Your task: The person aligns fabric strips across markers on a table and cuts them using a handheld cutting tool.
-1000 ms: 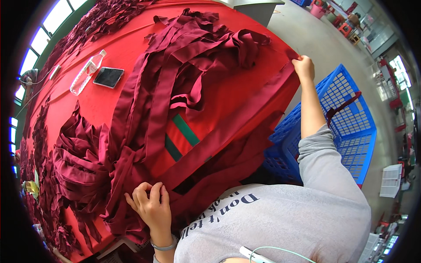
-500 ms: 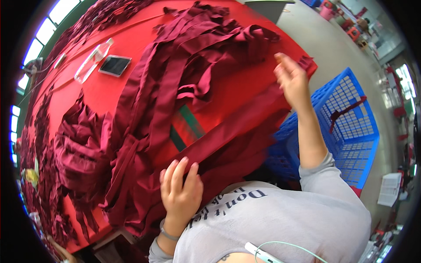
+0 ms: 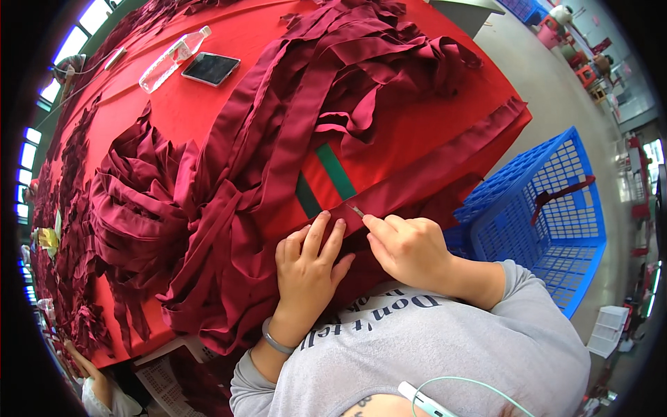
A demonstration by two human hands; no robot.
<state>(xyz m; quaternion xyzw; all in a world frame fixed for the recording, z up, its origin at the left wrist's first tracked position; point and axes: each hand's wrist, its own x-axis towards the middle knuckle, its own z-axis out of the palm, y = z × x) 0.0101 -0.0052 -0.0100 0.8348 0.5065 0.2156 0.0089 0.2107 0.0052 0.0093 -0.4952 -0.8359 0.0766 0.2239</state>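
Note:
A long maroon fabric strip [image 3: 445,165] lies across the red-covered table [image 3: 406,142], running up to the far right corner. My left hand [image 3: 306,267] rests on the maroon fabric, its fingers stretched out and slightly apart. Just right of it, my right hand [image 3: 417,254] is closed round a small slim pointed tool [image 3: 356,210], whose tip touches or hovers over the strip; its exact kind is hard to make out. Two green bars [image 3: 335,172] lie on the table right beyond the strip. More maroon fabric hangs under my hands toward my body.
Loose maroon strips [image 3: 313,76] pile up beyond, and a gathered maroon bundle [image 3: 139,215] sits at left. A phone [image 3: 211,69] and a clear plastic bottle [image 3: 163,69] lie farther back. A blue plastic basket [image 3: 535,236] stands at right. Another person's arm [image 3: 94,372] shows lower left.
My right hand has come from the table's far right end down beside my left hand, and the pointed tool now shows in it. The strip lies flat along the table.

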